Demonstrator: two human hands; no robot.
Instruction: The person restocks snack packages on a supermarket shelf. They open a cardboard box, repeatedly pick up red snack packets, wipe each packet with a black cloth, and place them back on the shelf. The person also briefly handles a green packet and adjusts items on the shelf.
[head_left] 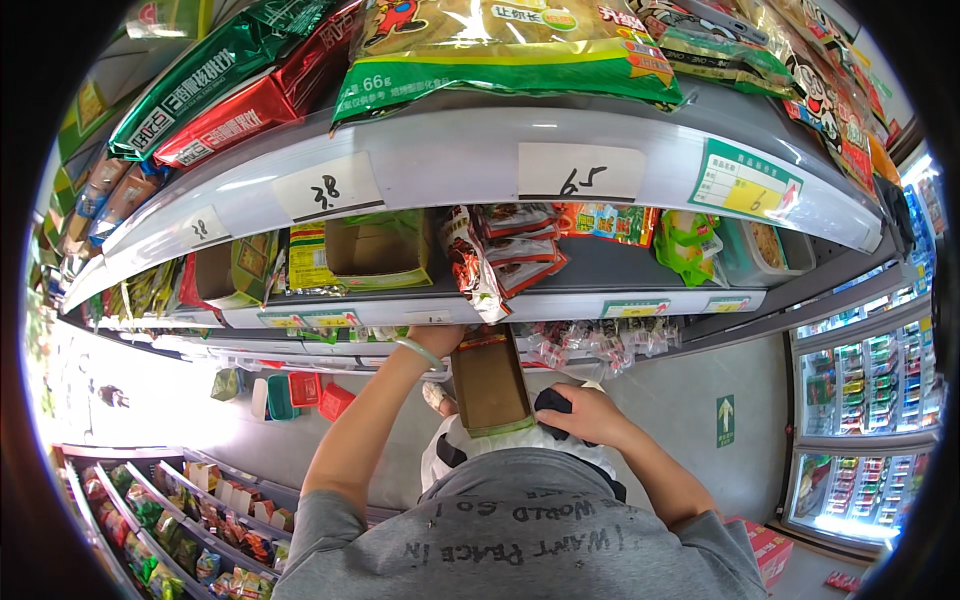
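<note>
An open, shallow cardboard box (490, 383), brown inside with a greenish near edge, is tilted below the lower shelf's front, in front of my body. It looks bare inside. My right hand (588, 413) is closed at its near right corner, next to a black patch. My left hand (437, 340), with a pale bangle on the wrist, reaches to the shelf's front edge beside the box's far left corner; its fingers are hidden. Just above, red-and-white snack packets (472, 262) hang over the shelf edge. Another open cardboard box (378, 247) stands on that shelf to the left.
The upper shelf's edge (450, 160) juts over the lower one, carrying a large snack bag (510, 60). A plastic tub (765, 247) is at the lower shelf's right. Glass-door coolers (865, 390) stand right; another stocked rack (180, 510) is at lower left. Red baskets (305, 388) sit on the floor.
</note>
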